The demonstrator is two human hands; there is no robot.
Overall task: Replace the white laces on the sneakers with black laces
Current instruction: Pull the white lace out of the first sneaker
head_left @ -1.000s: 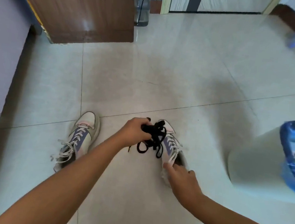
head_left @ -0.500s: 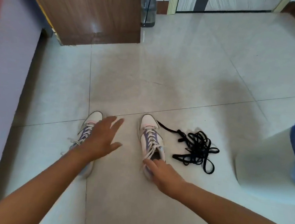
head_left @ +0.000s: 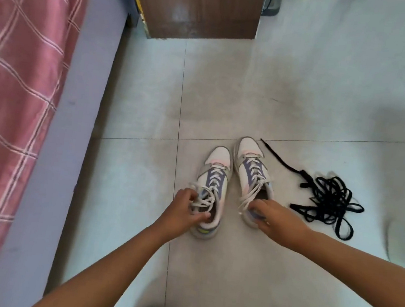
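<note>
Our left hand (head_left: 182,211) grips the left sneaker (head_left: 214,180) at its collar, fingers half hidden among loose white laces (head_left: 214,180); our right hand (head_left: 277,218) clamps the right sneaker (head_left: 251,167), covering its heel. Two white-and-purple sneakers touch on the floor (head_left: 253,96); one black tangle (head_left: 329,202) lies just beside.

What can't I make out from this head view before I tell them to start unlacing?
- Left sneaker heel and collar: hidden by the left hand.
- Right sneaker heel: covered by the right hand.
- Black laces: tangled, count unreadable.
- White lace knots: too blurred to tell if tied.
</note>
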